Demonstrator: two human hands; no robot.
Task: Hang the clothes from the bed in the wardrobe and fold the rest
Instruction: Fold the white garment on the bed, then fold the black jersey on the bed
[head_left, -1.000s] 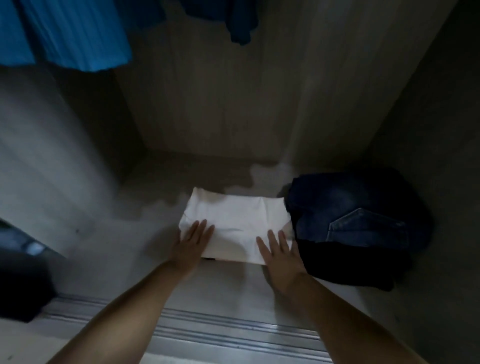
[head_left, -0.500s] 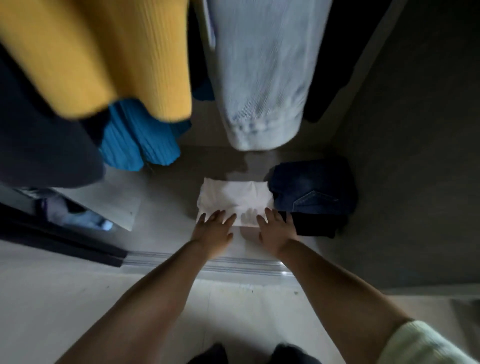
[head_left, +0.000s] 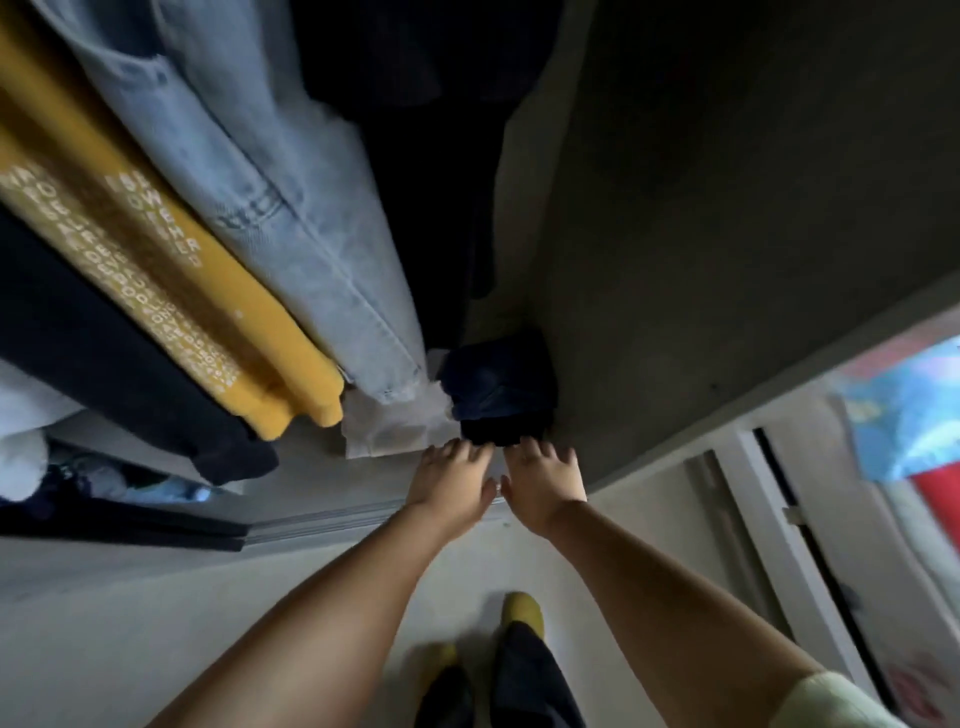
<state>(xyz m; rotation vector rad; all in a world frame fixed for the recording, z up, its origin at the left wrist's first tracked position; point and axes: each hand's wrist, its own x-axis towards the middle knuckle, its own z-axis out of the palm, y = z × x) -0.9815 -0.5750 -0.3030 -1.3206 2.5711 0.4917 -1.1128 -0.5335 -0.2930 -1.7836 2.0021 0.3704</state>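
**Operator:** I've got both hands low at the wardrobe floor. My left hand (head_left: 451, 480) and right hand (head_left: 545, 483) are side by side, fingers out straight and slack, holding nothing. They sit just short of the folded white garment (head_left: 387, 431), apart from it as far as I can tell.

**Observer:** So where does the task stand?

**Operator:** My reading — the white piece is folded and set down on the wardrobe floor (head_left: 311, 467), just beside the folded jeans (head_left: 498, 384), which lie on a black folded piece (head_left: 501, 431). The white one is partly tucked under the hem of the hanging pale denim (head_left: 291, 218). The yellow sweater (head_left: 156, 270) and a dark navy garment (head_left: 104, 353) hang to the left of that. So the step in hand looks like the placing of one folded item, and it looks done.

**Observer:** Next move?

**Operator:** I'd say clear the hands out past the sliding-door track (head_left: 332, 519) and go for the next piece from the bed (I think the bright bedding (head_left: 904, 410) at the right edge is it, though it's too blurred to say what lies there). I can't judge from here how many clothes remain.

**Observer:** Anything to mind?

**Operator:** The hanging hems sit low over the stack — a careless lift could drag the white fold askew.
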